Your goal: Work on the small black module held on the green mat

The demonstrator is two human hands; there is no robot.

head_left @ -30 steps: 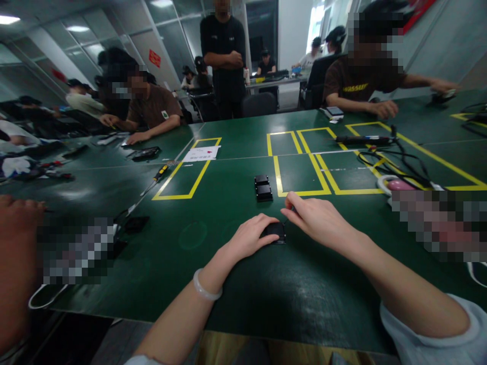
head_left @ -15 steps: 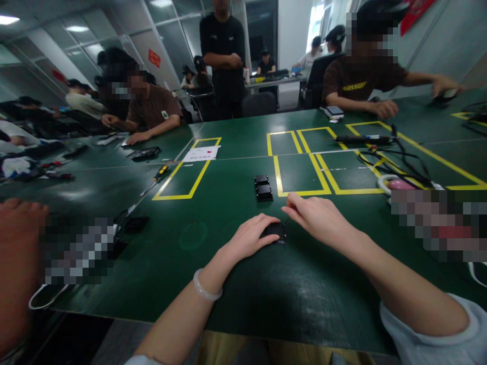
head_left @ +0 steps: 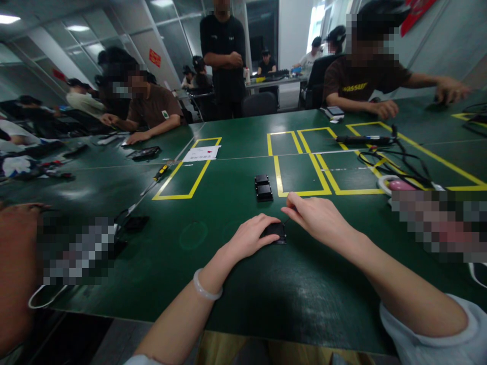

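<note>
My left hand is closed around the left side of a small flat black plate on the green table, thumb on the near side and fingers on the far side. My right hand is pinched above the plate's far right corner. A thin dark tool pokes out from its fingertips down to that corner; its kind is too small to tell. Just beyond my hands lies a black rectangular part with two raised blocks and small bright studs along its edges.
Yellow tape rectangles mark the table ahead. A soldering-iron-like tool with black cables lies at the right. At the left are a yellow-handled screwdriver and a paper sheet. A co-worker's arm reaches in at far left.
My hands and the black plate stay practically where they were. At the far right, a co-worker's hand has moved a little further right; the blurred arm at far left has shifted slightly.
</note>
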